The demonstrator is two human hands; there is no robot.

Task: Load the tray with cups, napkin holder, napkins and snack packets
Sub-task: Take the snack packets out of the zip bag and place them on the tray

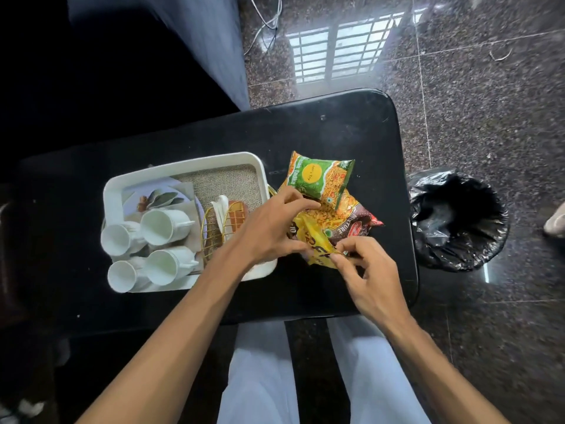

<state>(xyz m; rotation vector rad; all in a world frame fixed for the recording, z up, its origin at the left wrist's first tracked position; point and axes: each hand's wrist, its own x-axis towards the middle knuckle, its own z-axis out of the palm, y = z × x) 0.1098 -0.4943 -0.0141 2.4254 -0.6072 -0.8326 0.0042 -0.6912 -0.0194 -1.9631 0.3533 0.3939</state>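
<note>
A white tray point(113, 191) sits on the left of the black table point(351, 130). In it lie several white cups point(160, 224) on their sides, a patterned napkin point(159, 195) and a gold wire napkin holder point(214, 228) with a white napkin in it. To the tray's right lies a heap of snack packets: a green one point(318, 177) on top, a brown mixture packet point(357, 223) and a yellow one point(316, 243). My left hand point(272, 231) grips the heap at its left side. My right hand point(367, 270) pinches the yellow packet's near end.
A bin lined with a black bag point(458, 218) stands on the speckled stone floor just right of the table. A dark sofa point(122, 56) lies behind the table at the left. White cables point(266, 22) trail on the floor at the back.
</note>
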